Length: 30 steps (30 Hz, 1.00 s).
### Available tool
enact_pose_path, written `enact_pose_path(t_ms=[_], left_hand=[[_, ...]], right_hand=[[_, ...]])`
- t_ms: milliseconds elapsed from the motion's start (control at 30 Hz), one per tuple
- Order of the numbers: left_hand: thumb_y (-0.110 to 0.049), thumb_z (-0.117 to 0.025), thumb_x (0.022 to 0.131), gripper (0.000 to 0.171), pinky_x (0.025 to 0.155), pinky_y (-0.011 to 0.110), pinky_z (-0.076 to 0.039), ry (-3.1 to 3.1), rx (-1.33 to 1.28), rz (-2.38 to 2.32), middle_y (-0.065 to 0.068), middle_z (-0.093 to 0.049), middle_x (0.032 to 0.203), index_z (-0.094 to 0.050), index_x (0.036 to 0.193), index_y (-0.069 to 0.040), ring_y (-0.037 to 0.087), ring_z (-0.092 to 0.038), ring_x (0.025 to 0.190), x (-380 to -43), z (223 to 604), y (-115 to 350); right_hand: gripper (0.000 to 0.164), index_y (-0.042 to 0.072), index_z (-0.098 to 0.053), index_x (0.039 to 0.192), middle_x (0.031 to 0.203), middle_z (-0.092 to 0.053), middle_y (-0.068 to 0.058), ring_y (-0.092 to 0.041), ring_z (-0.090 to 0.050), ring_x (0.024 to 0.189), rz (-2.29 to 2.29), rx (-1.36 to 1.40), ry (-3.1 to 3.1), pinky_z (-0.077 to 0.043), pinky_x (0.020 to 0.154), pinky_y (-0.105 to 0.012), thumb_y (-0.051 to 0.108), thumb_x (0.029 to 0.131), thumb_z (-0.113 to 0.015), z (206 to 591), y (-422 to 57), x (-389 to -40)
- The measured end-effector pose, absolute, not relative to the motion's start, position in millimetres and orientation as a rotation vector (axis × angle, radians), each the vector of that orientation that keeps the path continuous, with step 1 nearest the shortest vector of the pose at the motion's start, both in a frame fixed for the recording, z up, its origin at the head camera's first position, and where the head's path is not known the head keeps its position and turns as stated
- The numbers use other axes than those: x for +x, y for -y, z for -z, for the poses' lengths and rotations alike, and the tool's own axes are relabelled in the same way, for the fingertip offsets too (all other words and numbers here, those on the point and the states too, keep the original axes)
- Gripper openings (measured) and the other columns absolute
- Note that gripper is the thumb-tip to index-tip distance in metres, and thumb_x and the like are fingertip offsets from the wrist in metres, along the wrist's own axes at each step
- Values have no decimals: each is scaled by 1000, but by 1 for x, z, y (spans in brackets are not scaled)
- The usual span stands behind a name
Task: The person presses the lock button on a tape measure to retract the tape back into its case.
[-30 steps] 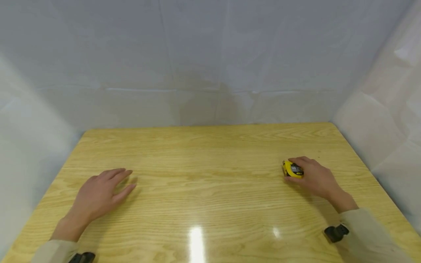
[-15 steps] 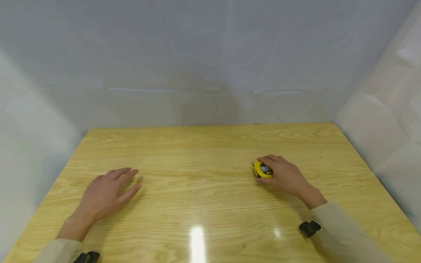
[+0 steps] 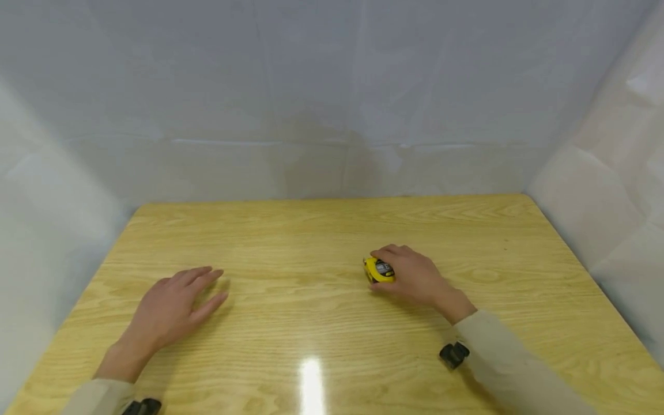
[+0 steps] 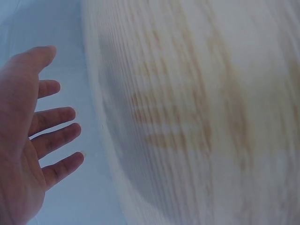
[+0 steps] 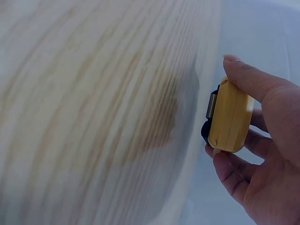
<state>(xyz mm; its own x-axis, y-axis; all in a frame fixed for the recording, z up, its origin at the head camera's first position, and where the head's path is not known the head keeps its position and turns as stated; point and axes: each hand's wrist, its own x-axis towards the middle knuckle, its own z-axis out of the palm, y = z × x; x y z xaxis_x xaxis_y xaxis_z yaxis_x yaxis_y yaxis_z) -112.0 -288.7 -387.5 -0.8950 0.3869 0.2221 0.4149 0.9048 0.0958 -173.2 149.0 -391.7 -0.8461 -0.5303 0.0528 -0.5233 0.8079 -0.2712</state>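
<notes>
A yellow and black tape measure (image 3: pixel 380 270) is in my right hand (image 3: pixel 415 279), right of the table's middle. In the right wrist view the thumb lies along one side of the yellow tape measure case (image 5: pixel 231 117) and curled fingers (image 5: pixel 229 176) hold the other; its metal belt clip (image 5: pixel 212 106) faces the table side. My left hand (image 3: pixel 168 305) hovers low over the left part of the table, its shadow beneath it. Its fingers are relaxed and spread with nothing in them, as the palm (image 4: pixel 21 150) in the left wrist view shows.
The wood-grain table (image 3: pixel 290 242) has rounded far corners. Pale sheeting (image 3: pixel 311 104) hangs behind it, with more on the left and right sides. A bright light reflection (image 3: pixel 311 383) lies near the front middle. Black devices (image 3: pixel 454 355) are worn at both sleeves.
My right hand has carried the tape measure leftward from the table's right side toward the middle. My left hand has shifted only slightly to the right.
</notes>
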Motion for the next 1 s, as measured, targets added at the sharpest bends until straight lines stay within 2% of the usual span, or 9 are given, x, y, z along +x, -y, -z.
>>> enact_pose_path(t_ms=[733,867,1000], left_hand=[[-43,-63,91,48,83,57,-45,2813,-635,224,15,-60,122,-61,126,-10,37,-58,105,-110,391,286],[-42,-64,90,48,82,57,-45,2789,-641,225,15,-60,122,-62,125,-9,37,-59,104,-110,392,285],[-43,-63,90,49,83,57,-45,2795,-639,235,15,-60,123,-62,126,-9,37,-58,105,-108,391,284]], right_hand=[[62,16,-55,131,126,-54,0,-19,-52,107,440,-831,-2874,-50,80,-38,45,80,-76,395,-122,-171],[72,18,-48,139,134,-48,-1,-20,-48,114,488,-815,-2824,-50,83,-41,48,79,-75,395,-127,-170],[88,20,-34,149,146,-36,-3,-24,-39,127,538,-811,-2767,-44,95,-46,56,79,-72,394,-144,-170]])
